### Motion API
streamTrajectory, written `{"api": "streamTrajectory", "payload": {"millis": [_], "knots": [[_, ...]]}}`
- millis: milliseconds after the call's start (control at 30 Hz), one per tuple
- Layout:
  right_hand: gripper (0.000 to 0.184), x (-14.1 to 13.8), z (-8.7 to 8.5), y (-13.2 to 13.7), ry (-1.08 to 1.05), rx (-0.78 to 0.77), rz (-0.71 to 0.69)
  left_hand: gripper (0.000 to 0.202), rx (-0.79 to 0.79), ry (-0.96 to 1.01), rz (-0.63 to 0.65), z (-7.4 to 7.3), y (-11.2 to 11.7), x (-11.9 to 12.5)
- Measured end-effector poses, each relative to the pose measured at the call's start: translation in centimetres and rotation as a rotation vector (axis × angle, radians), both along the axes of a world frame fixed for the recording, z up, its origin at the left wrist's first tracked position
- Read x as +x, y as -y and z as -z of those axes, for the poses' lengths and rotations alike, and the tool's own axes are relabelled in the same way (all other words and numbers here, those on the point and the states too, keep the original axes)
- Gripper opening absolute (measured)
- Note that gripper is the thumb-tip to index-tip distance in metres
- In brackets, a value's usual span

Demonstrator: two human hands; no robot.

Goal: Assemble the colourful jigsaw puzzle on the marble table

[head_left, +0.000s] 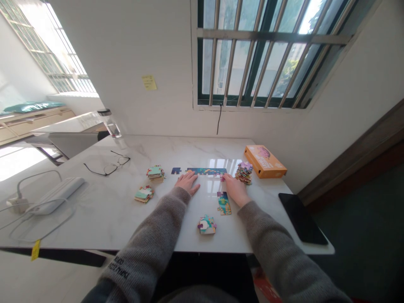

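A strip of joined dark-blue jigsaw pieces (206, 171) lies across the white table. My left hand (187, 182) rests flat with its fingers spread, the fingertips at the strip's left end. At the right end, my right hand (235, 188) has its fingers closed on a small pinkish puzzle piece (222, 178), partly hidden by the fingers. Just below that hand is a short joined section of puzzle (224, 203). A single dark-blue piece (176, 171) sits apart, left of the strip. Beside my right hand stands a tall pile of pieces (244, 172).
More stacked pieces stand at the left (155, 173), lower left (144, 193) and near front (207, 225). An orange box (265, 161) is at the back right, a black phone (302, 219) at the right edge. Glasses (109, 168), a bottle (110, 124) and a power strip (58, 195) lie leftward.
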State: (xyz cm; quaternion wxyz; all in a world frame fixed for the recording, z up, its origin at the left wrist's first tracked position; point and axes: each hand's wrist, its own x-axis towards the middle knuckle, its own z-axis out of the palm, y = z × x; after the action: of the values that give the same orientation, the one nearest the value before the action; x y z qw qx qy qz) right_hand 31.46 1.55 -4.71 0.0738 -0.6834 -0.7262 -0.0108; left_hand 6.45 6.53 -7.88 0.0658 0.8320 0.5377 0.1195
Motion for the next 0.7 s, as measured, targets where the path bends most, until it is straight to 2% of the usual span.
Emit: {"api": "streamTrajectory", "payload": {"millis": [133,267,467,700], "knots": [[0.033,-0.24,-0.61,-0.19,0.02,-0.055,0.005,0.05,-0.017,-0.004,-0.001,-0.29,0.06,0.06],[0.033,-0.37,-0.61,-0.26,0.031,-0.038,0.006,0.048,-0.011,0.0,-0.004,-0.22,0.14,0.04],[0.034,-0.58,-0.6,-0.13,0.014,-0.033,0.029,0.041,0.116,0.023,-0.093,0.3,0.36,-0.09],[0.033,-0.66,-0.38,0.22,0.004,-0.006,0.028,0.042,0.073,0.036,-0.109,-0.16,0.35,-0.3]]}}
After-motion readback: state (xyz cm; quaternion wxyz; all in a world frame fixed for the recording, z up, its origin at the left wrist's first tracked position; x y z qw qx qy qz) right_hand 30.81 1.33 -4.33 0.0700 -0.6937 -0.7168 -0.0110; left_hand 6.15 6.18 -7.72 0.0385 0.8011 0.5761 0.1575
